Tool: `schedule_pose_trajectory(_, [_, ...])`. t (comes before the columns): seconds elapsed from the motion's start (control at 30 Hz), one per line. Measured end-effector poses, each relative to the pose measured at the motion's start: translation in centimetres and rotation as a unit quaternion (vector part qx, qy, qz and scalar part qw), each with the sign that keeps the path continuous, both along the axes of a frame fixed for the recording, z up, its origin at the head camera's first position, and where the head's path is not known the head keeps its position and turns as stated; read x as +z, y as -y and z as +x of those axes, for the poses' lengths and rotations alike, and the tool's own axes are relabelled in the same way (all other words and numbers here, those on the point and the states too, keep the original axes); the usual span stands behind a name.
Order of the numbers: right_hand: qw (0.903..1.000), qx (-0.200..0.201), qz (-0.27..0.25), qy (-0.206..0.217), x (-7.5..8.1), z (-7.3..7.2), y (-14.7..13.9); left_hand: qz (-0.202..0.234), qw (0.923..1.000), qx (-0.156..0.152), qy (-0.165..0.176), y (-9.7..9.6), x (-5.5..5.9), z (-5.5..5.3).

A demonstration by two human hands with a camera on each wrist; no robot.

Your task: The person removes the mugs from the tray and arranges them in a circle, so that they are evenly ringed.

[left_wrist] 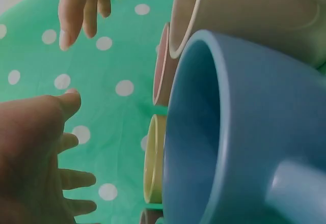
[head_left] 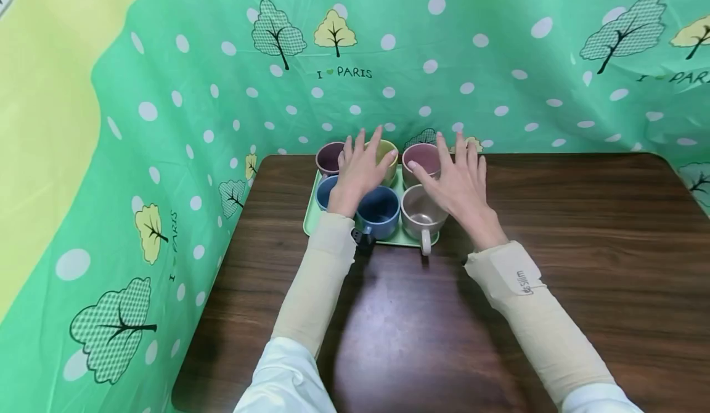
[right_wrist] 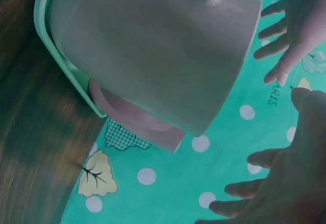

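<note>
Several mugs stand upright in two rows on a light green tray (head_left: 312, 216). At the back are a purple mug (head_left: 330, 157), a yellow mug (head_left: 390, 160) and a pink mug (head_left: 420, 156). The front row has a blue mug (head_left: 324, 191), a darker blue mug (head_left: 379, 211) and a grey mug (head_left: 423, 212). My left hand (head_left: 360, 172) hovers over the left mugs with its fingers spread, partly hiding the yellow mug and the blue mug. Over the right side, my right hand (head_left: 457, 182) is spread near the pink and grey mugs. Neither hand holds anything.
The tray sits at the back edge of a dark wooden table (head_left: 582, 265). A green curtain (head_left: 388, 92) with white dots and printed trees hangs right behind it and along the left side. The grey mug's handle (head_left: 426, 242) juts past the tray's front edge.
</note>
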State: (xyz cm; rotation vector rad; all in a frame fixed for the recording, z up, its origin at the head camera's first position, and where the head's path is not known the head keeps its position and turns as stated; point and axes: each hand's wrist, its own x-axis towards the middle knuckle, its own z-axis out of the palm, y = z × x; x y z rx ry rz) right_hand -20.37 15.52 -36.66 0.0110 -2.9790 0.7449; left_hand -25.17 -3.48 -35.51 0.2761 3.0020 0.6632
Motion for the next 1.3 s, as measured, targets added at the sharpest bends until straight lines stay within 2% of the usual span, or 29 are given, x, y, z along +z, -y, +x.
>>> schedule_pose_trajectory(0.2, [0.9988,0.007,-0.049,-0.009,0.0,0.1,0.1,0.033,0.9986,0.003,-0.042,1.1,0.4,0.1])
schedule_pose_trajectory(0.5, [0.9876,0.034,-0.132,-0.078,-1.1,0.6,0.4,0.087,0.9902,0.007,-0.109,4.0,0.1,0.2])
schedule_pose_trajectory(0.63, [0.9866,0.042,-0.142,-0.068,-1.5,1.1,0.3,0.099,0.9883,0.011,-0.116,5.2,-0.1,0.2])
schedule_pose_trajectory(0.77, [0.9876,0.052,-0.14,-0.049,-2.0,1.6,0.3,0.114,0.9869,0.028,-0.11,6.6,-0.4,0.4])
schedule_pose_trajectory(1.03, [0.9886,0.068,-0.126,-0.047,-2.6,2.5,0.3,0.147,0.9835,0.068,-0.08,9.5,-1.7,0.4])
schedule_pose_trajectory(1.17, [0.989,0.072,-0.122,-0.042,-2.9,2.9,0.2,0.145,0.9837,0.094,-0.048,11.0,-2.9,0.5])
schedule_pose_trajectory(1.3, [0.9894,0.075,-0.117,-0.04,-3.3,3.4,0.1,0.128,0.9857,0.11,0.006,12.3,-4.2,0.9])
